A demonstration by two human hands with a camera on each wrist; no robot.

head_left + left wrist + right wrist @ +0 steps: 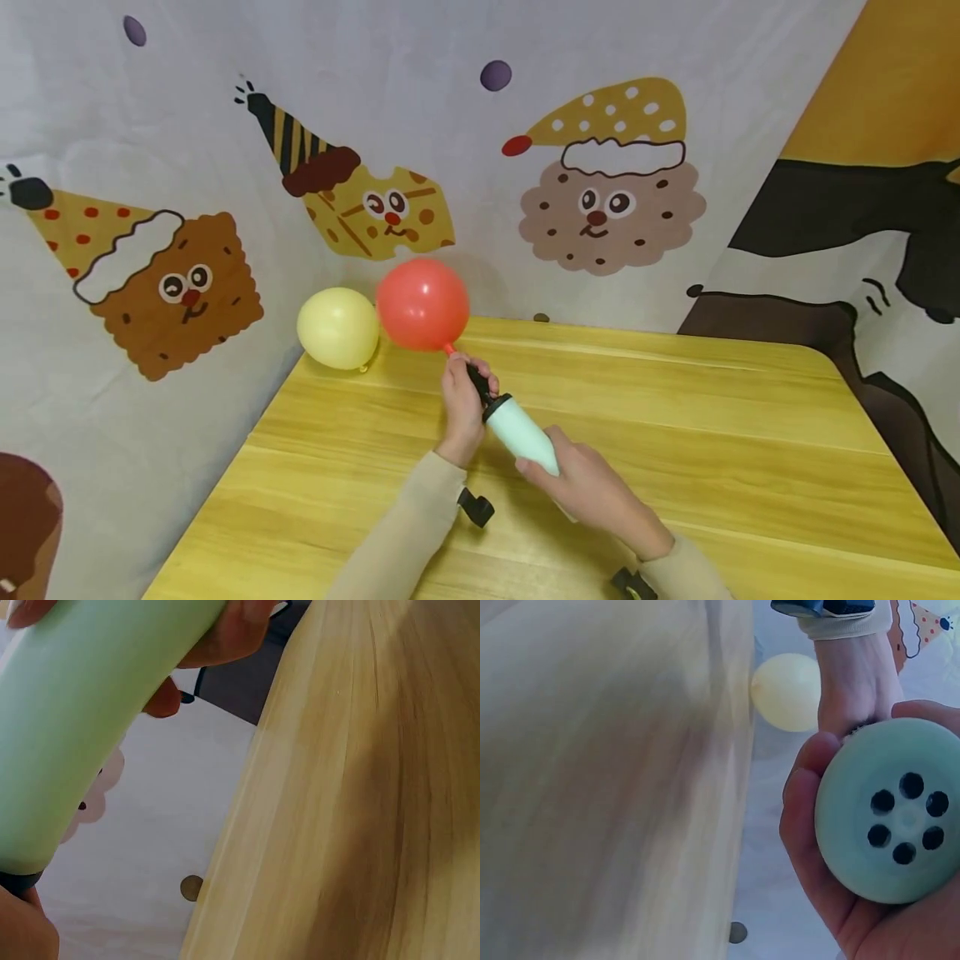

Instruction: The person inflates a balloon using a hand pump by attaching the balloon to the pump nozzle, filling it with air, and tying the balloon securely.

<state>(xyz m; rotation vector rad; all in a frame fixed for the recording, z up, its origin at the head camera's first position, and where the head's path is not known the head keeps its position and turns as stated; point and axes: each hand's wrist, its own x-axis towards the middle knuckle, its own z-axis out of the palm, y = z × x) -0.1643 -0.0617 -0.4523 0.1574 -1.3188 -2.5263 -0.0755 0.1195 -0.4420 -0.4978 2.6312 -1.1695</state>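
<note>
A red balloon (423,304), partly inflated, sits at the end of a balloon pump's black nozzle. My left hand (463,404) grips the nozzle and the balloon's neck together. Around the pale green barrel of the balloon pump (522,433) my right hand (592,487) is curled. The right wrist view faces the round end of the pump (900,817), which has several dark holes, with fingers wrapped about its side. In the left wrist view the green barrel (82,727) slants across the upper left, with fingertips of the right hand (232,634) beside it.
A yellow balloon (339,329), tied off, rests at the table's back left corner, beside the red one. The wooden table (712,433) meets a hanging cloth (465,167) printed with cartoon cookies and cheese along its back and left edges.
</note>
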